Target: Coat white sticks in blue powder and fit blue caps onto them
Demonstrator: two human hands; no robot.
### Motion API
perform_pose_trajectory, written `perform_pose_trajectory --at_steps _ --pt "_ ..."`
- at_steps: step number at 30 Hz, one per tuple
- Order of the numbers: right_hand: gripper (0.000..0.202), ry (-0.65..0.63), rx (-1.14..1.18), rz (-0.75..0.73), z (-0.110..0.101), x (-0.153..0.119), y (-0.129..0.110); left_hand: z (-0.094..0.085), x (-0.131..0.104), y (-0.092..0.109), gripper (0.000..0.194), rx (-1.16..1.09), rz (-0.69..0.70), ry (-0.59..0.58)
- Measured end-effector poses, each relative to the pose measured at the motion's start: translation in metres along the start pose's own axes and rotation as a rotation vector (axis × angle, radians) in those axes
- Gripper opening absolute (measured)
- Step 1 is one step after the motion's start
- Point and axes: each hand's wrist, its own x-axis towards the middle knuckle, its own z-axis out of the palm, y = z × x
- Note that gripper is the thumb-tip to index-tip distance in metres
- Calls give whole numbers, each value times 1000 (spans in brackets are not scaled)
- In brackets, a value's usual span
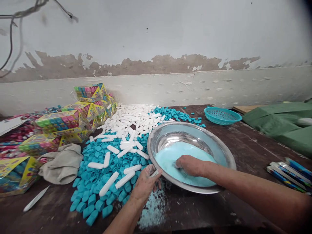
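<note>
A wide steel bowl (229, 162) holds pale blue powder (195, 151). Inside it, my right hand (191, 165) reaches down with curled fingers, their tips sunk in the powder; whatever they grip is hidden. Just outside the near left rim is my left hand (149, 178), its fingers bent together and dusted with powder. I cannot make out what is in them, if anything. Left of that hand spreads a heap of teal plastic caps (97, 172), with several white plastic tubes (125, 179) lying loose on top.
Behind lie a pile of white tubes (136, 117) and more teal caps (173, 114). A teal basket (223, 116) stands back right, near green fabric (280, 120). Packed display boxes (58, 120) and a grey cloth (63, 164) sit left; printed tubes (290, 174) right. Powder (153, 209) dusts the dark table.
</note>
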Motion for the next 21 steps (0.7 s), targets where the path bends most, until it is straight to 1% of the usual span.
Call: perform_pose_trajectory --at_steps 2,3,6,8,10,12,14,16,18,20,21 --pt "23 -193 124 -13 -3 3 1 0 0 0 40 -2 7 1" --pt "25 -270 168 -19 -6 4 2 0 0 0 39 -4 10 1" --pt "26 -340 253 -22 -19 7 9 0 0 0 39 -7 15 3" --pt "26 -341 161 -11 -27 6 12 0 0 1 39 1 14 -1" --pt "26 -286 -39 26 -32 4 11 -1 0 1 38 7 16 -12" --pt "26 -220 -197 68 -30 1 6 -1 0 2 38 6 14 -17" --pt "27 -192 -250 87 -23 -2 -1 0 0 1 37 -1 5 -12" --pt "28 -199 -220 84 -14 -2 -9 1 1 0 37 -1 -5 -3" --pt "26 -234 -115 69 -9 -1 -13 1 1 0 36 8 -5 4" --pt "22 -277 11 55 -9 2 -11 0 -1 2 35 59 -25 13" --pt "19 -293 64 53 -12 3 -8 -1 -3 5 34 123 -33 19"
